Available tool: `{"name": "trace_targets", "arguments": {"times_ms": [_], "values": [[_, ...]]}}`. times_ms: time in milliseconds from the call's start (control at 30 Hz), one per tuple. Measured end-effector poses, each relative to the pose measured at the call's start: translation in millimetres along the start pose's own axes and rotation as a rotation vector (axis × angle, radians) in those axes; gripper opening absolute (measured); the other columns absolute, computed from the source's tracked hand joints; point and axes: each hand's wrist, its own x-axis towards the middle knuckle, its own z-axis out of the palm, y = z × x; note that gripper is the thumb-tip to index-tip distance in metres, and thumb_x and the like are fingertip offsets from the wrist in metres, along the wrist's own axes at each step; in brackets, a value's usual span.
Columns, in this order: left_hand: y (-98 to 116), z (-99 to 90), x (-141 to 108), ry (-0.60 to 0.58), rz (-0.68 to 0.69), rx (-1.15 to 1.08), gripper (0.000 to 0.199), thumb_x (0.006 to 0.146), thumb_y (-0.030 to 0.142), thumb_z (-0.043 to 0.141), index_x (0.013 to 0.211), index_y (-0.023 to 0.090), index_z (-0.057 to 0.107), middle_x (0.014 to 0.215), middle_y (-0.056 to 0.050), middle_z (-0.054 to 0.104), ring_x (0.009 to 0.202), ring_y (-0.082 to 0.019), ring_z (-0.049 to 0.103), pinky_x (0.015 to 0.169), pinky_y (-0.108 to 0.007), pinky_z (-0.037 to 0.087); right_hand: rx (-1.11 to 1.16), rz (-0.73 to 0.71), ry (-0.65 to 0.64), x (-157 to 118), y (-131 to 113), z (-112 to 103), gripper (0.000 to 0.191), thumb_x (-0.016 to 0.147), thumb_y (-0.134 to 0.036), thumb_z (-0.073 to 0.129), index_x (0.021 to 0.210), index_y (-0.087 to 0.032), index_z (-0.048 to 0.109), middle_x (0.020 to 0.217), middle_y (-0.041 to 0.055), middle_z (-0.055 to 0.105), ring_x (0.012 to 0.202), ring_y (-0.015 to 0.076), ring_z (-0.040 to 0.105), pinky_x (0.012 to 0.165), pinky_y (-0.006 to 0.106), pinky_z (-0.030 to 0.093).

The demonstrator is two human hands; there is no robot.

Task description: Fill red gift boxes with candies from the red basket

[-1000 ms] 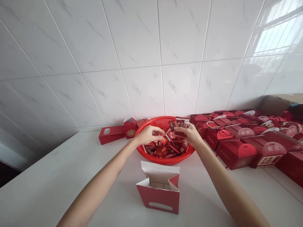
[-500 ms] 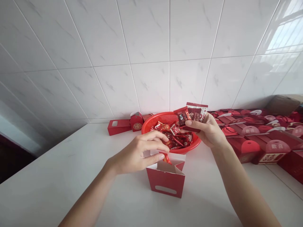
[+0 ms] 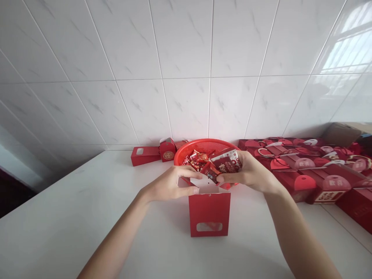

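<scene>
An upright red paper box with a clear window in its front stands on the white table, its top flaps apart. My left hand grips the box's left rim, thumb near the front corner and fingers by the back flap. Over the opening, my right hand is closed around several wrapped snack packets, dark red and white with printing. The lower packet tilts toward the box mouth. Behind the box sits a red plastic basket with small wrapped candies in it, partly hidden by my hands.
A red box lying down and a small red box with a gold emblem are at the back left. Rows of red gift boxes cover the right side. A tiled wall bounds the table behind.
My right hand has lowered the packets from above the basket to the box mouth. The candy in my left fingers has gone from view, and that hand has moved onto the box rim.
</scene>
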Motion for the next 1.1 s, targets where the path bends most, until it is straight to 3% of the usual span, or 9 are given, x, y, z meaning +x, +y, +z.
{"name": "trace_targets", "arguments": {"times_ms": [167, 367, 633, 767, 900, 1100], "values": [[0, -0.2, 2, -0.047, 0.022, -0.066, 0.042, 0.087, 0.036, 0.071, 0.128, 0.027, 0.071, 0.132, -0.005, 0.070, 0.121, -0.027, 0.064, 0.106, -0.040, 0.050, -0.088, 0.017, -0.056, 3, 9, 2, 0.019, 0.077, -0.028, 0.080, 0.092, -0.019, 0.073, 0.073, 0.0006, 0.069, 0.057, 0.0131, 0.057, 0.049, 0.024, 0.046], [-9, 0.3, 0, -0.020, -0.038, -0.036, 0.048, 0.084, 0.043, 0.076, 0.127, 0.024, 0.072, 0.135, -0.007, 0.068, 0.129, -0.030, 0.059, 0.107, -0.041, 0.049, -0.054, 0.021, 0.035, 7, 14, 7, 0.014, 0.081, -0.031, 0.076, 0.085, -0.019, 0.070, 0.075, 0.0010, 0.067, 0.057, 0.0141, 0.061, 0.049, 0.025, 0.051], [-4, -0.2, 0, -0.054, 0.023, -0.085, 0.030, 0.088, 0.039, 0.072, 0.112, 0.022, 0.077, 0.118, -0.006, 0.074, 0.109, -0.025, 0.068, 0.097, -0.037, 0.055, -0.087, 0.016, 0.044, 7, 11, 22, 0.025, 0.080, -0.035, 0.079, 0.096, -0.018, 0.069, 0.085, 0.0038, 0.072, 0.072, 0.0186, 0.068, 0.057, 0.029, 0.058], [-5, 0.1, 0, -0.029, -0.005, -0.089, 0.040, 0.085, 0.040, 0.076, 0.122, 0.025, 0.074, 0.126, -0.006, 0.072, 0.122, -0.028, 0.064, 0.102, -0.039, 0.053, -0.155, -0.023, 0.106, 7, 11, 21, 0.022, 0.088, -0.040, 0.069, 0.094, -0.020, 0.064, 0.078, 0.0016, 0.068, 0.065, 0.0166, 0.064, 0.054, 0.030, 0.057], [-8, 1.1, -1, -0.019, -0.034, -0.092, 0.045, 0.083, 0.043, 0.078, 0.124, 0.024, 0.073, 0.129, -0.008, 0.072, 0.127, -0.030, 0.061, 0.106, -0.041, 0.051, -0.144, -0.085, 0.153, 6, 11, 19, 0.021, 0.094, -0.040, 0.061, 0.102, -0.021, 0.059, 0.087, 0.0031, 0.070, 0.077, 0.0186, 0.066, 0.060, 0.029, 0.058], [-9, 1.0, 0, -0.035, -0.027, -0.119, 0.045, 0.084, 0.040, 0.077, 0.125, 0.024, 0.072, 0.131, -0.007, 0.071, 0.125, -0.028, 0.063, 0.106, -0.040, 0.051, -0.187, -0.075, -0.001, 5, 10, 16, 0.026, 0.091, -0.046, 0.065, 0.096, -0.021, 0.061, 0.082, 0.0015, 0.064, 0.073, 0.0168, 0.061, 0.058, 0.027, 0.054]]}}
